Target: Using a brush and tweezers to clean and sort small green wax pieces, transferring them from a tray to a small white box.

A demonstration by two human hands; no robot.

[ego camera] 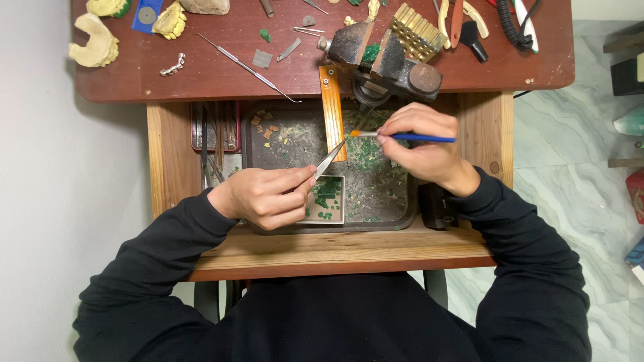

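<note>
My left hand (265, 196) pinches a pair of metal tweezers (330, 158), tips pointing up and right over a dark tray (295, 137). My right hand (419, 141) grips a small blue-handled brush (409, 137) whose orange tip almost meets the tweezer tips. Whatever sits between the tips is too small to see. Both hands hover above the tray, which is littered with green and yellow chips. A small square dish (327, 199) with green bits lies beside my left thumb.
A bench vise (386, 57) with green material in it is clamped at the desk edge, with an orange strip (332, 110) hanging below. Yellow dental casts (97, 41), a long metal probe (245, 67) and hand tools lie on the red-brown desk (201, 80). A wooden drawer frame (168, 154) surrounds the tray.
</note>
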